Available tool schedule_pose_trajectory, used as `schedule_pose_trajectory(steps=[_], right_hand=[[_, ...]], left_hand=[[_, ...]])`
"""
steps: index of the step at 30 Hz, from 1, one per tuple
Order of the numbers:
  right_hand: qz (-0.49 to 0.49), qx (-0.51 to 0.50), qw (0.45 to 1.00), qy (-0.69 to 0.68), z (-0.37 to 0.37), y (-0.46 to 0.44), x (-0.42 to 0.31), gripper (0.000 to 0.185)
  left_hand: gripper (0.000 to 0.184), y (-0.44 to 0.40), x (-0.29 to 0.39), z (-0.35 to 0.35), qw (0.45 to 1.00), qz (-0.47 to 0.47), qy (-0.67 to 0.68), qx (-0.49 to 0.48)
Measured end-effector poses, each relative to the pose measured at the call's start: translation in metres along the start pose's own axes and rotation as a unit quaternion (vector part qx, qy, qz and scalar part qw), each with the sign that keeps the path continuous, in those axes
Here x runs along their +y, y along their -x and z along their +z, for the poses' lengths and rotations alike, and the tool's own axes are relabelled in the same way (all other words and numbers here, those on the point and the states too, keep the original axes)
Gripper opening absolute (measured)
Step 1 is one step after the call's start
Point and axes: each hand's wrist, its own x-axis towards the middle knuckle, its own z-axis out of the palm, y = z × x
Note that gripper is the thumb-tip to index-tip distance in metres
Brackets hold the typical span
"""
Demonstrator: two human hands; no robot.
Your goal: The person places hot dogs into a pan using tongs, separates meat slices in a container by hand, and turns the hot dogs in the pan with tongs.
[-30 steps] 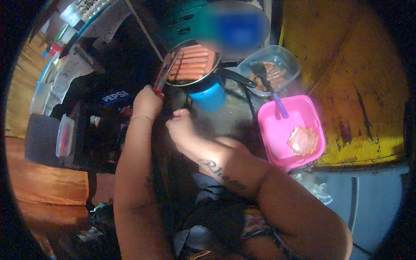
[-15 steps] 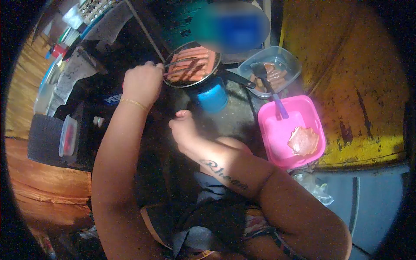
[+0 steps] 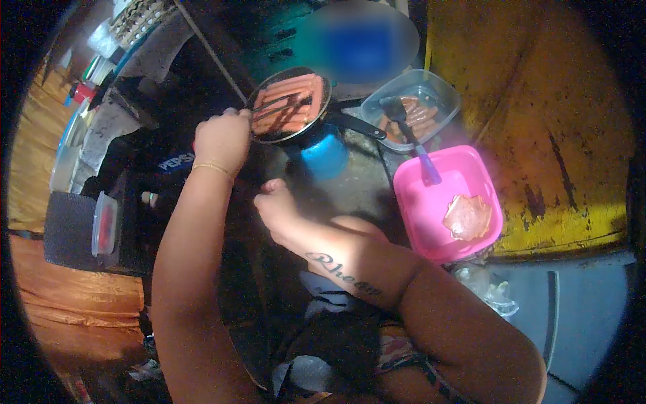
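Observation:
My left hand [image 3: 223,143] is closed around slim dark tongs [image 3: 272,108], whose arms lie over the frying pan [image 3: 326,101]. Several pink hot dogs [image 3: 291,87] lie side by side in the pan. Its black handle [image 3: 363,126] points right. Below the pan, clear of it, my right hand [image 3: 276,207] is a loose fist with the thumb on top, and nothing shows in it. A clear plastic container [image 3: 445,101] right of the pan holds browned hot dogs [image 3: 418,120]. A purple-handled turner [image 3: 418,149] leans from there over a pink basin [image 3: 437,246] with sliced ham [image 3: 466,217] inside.
A blue round object [image 3: 326,158] sits under the pan's edge. At left stands a lidded box with red contents [image 3: 105,225]. Egg trays [image 3: 141,20] and dishes are at upper left. A worn yellow board [image 3: 531,135] borders the right side, with clear plastic bags [image 3: 491,289] below it.
The view has shifted a little, moving the pan and containers slightly left. My left hand keeps hold of the tongs over the hot dogs; my right hand stays a fist.

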Motion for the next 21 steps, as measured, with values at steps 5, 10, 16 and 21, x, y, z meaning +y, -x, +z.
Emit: schedule_pose_trajectory(steps=[5,10,16,21], right_hand=[[0.011,-0.015,0.999,-0.042,0.007,-0.007,0.012,0.037],[0.013,-0.012,0.999,-0.034,0.012,-0.012,0.018,0.037],[0.000,-0.003,0.999,-0.033,0.013,-0.015,0.023,0.037],[0.003,-0.008,0.999,-0.037,0.014,-0.020,0.029,0.038]], left_hand=[[0.013,0.021,-0.017,0.021,0.984,-0.091,0.150,-0.019],[0.031,0.038,-0.037,0.074,0.901,-0.198,0.386,-0.010],[0.040,0.048,-0.065,0.138,0.785,-0.276,0.555,-0.023],[0.036,0.060,-0.063,0.111,0.728,-0.343,0.592,-0.049]])
